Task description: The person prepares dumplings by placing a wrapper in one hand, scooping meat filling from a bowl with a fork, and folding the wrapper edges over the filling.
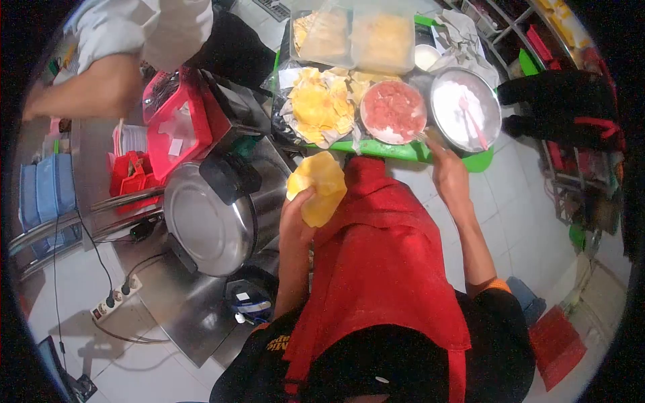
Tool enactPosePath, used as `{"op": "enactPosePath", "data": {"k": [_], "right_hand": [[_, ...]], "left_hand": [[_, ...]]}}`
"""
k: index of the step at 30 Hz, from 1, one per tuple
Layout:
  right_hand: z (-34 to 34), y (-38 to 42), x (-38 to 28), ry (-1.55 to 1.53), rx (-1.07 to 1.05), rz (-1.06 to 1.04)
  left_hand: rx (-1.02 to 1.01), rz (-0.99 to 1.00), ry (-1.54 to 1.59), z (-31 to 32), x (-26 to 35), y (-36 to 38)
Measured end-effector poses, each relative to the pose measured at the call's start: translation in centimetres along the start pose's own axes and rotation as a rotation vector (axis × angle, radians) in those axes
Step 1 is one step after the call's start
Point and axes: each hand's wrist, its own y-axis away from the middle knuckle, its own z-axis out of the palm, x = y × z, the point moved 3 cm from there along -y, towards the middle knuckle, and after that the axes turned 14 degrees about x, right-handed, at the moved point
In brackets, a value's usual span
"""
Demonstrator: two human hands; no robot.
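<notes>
My left hand (297, 211) holds thin, round yellow wrappers (317, 181) in front of the red apron. My right hand (448, 168) is closed on what looks like a fork (421, 137) at the near right rim of a bowl. Pink minced meat (392, 111) fills that bowl. To its left, a stack of yellow wrappers (316, 101) lies on crumpled paper. A metal bowl (492, 101) of white powder, with a pink-handled utensil (474, 121) in it, stands right of the meat.
Two translucent containers (381, 40) stand at the back of the green tray (480, 161). On my left is a large lidded steel pot (209, 218), with a pink basin (195, 127) behind it. Another person's arm (101, 91) reaches in at upper left. A power strip (115, 297) lies on the floor.
</notes>
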Motion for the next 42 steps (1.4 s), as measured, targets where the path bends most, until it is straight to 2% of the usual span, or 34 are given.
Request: {"op": "enactPosePath", "data": {"k": [3,9,13,15,22,32,34,36,38,39,40,42], "right_hand": [[1.6,-0.8,-1.2,-0.169,0.003,-0.050],[9.1,-0.7,-1.3,-0.129,-0.055,0.042],[9.3,-0.5,-1.6,-0.125,-0.076,-0.002],[8.6,-0.9,-1.6,-0.145,-0.070,0.041],[9.0,-1.2,-1.9,-0.151,-0.121,0.035],[8.4,-1.0,-1.4,-0.175,-0.080,0.061],[8.4,-1.1,-1.7,-0.155,-0.144,0.080],[8.6,-0.7,0.7,-0.163,-0.115,0.014],[7.0,-1.3,1.6,-0.628,-0.440,0.612],[5.7,-1.4,1.1,-0.818,-0.533,0.842],[5.1,-1.4,1.1,-0.818,-0.531,0.838],[4.3,-1.2,0.9,-1.143,-0.595,0.993]], "left_hand": [[0.000,0.024,-0.034,-0.3,-0.2,-0.5],[0.058,-0.003,-0.100,0.4,0.3,0.3],[0.120,0.007,-0.100,-0.7,0.2,0.2],[0.128,0.018,-0.096,-0.9,0.2,0.3],[0.109,0.000,-0.069,-0.3,0.3,0.4],[0.035,-0.005,-0.066,-0.9,0.1,-0.3],[0.017,-0.014,-0.077,-0.6,0.4,-0.7],[0.011,0.024,-0.098,-0.6,0.4,-0.3],[-0.003,0.006,-0.072,-0.4,0.2,-0.2],[-0.017,-0.005,-0.048,-0.1,0.2,-0.3],[-0.020,-0.003,-0.047,0.1,0.2,-0.4],[-0.013,-0.026,-0.029,0.4,0.1,-0.6]]}}
